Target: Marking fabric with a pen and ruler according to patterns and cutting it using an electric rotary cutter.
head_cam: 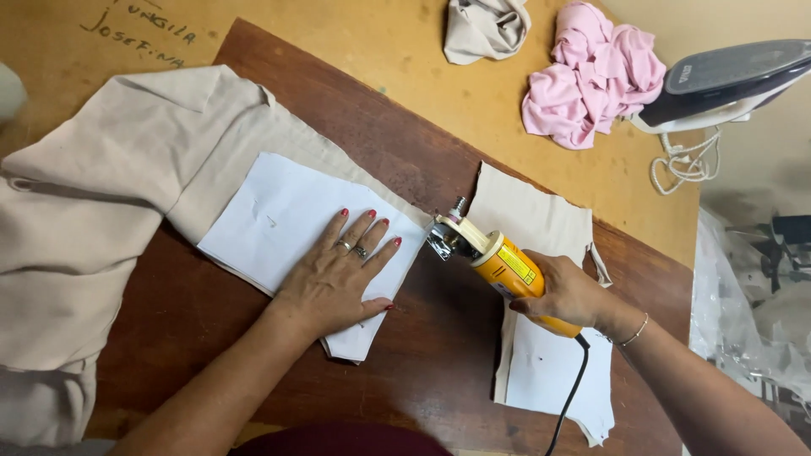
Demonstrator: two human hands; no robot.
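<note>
The left hand (338, 274) lay flat, fingers spread, pinning a white paper pattern (296, 228) on limp beige fabric (110, 211) — light and likely to slide. At its three o'clock, the right hand (570, 295) clenched a yellow rotary cutter (494, 257) by its rigid body — blade beside the pattern's edge.

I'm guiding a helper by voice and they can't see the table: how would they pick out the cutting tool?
Start at the dark brown board lying on the yellow table. Near its middle, right of the white paper pattern under the left hand, the right hand grips the cutter. It alone is yellow-bodied, with a metal blade head and black cord.
</note>
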